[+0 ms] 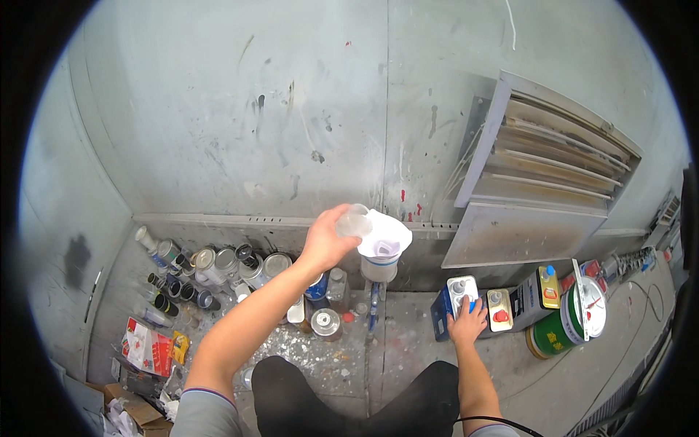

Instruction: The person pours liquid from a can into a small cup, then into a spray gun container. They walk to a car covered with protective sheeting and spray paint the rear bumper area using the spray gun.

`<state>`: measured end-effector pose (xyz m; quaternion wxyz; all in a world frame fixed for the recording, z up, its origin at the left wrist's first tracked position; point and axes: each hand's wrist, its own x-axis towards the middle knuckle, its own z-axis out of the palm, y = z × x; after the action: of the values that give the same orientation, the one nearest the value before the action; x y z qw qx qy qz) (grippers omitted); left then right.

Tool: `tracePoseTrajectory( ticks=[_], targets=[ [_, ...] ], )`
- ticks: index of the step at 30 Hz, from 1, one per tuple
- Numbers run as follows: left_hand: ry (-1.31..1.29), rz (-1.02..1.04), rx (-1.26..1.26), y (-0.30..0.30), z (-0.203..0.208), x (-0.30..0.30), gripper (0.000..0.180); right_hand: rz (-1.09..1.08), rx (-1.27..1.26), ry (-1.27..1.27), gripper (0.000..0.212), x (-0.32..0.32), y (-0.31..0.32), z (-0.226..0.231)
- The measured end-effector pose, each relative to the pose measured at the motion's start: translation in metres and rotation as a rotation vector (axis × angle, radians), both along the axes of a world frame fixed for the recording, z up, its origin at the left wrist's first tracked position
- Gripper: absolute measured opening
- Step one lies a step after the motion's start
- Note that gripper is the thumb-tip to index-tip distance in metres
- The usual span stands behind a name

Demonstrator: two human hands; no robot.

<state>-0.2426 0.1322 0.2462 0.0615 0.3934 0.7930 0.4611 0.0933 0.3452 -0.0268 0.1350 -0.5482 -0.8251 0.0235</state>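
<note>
My left hand (328, 237) is closed around a translucent plastic cup (354, 221), which it holds tilted at the rim of a white paper paint strainer (389, 234). The strainer sits in the whitish cup (379, 269) on top of what looks like a spray gun, with a narrow blue part (373, 309) below it. I cannot make out any liquid flowing. To the right, my right hand (467, 321) rests on the top of a blue and white rectangular metal can (441, 313), fingers spread near its handle and cap.
Beside that can stand a red-capped can (499, 309) and a green bucket (551, 337). At left are several paint tins (211, 266), a clear bottle (326, 323) and a red-white box (148, 347). A louvred vent (553, 146) juts from the grey wall. A dark cable crosses the right floor.
</note>
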Motion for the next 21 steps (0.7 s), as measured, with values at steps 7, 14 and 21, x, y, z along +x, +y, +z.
tracePoseTrajectory(
  ticks=[7, 14, 21],
  targets=[
    [0.114, -0.037, -0.005, 0.009, 0.000, -0.005, 0.072, 0.005, 0.042, -0.004, 0.087, -0.002, 0.001, -0.003],
    [0.199, -0.035, -0.003, 0.016, -0.001, -0.007, 0.066, 0.020, 0.073, 0.005, 0.087, -0.001, 0.002, -0.008],
    [0.290, -0.019, -0.052, 0.020, -0.003, -0.005, 0.065, 0.020, 0.074, 0.008, 0.087, 0.000, 0.002, -0.007]
  ],
)
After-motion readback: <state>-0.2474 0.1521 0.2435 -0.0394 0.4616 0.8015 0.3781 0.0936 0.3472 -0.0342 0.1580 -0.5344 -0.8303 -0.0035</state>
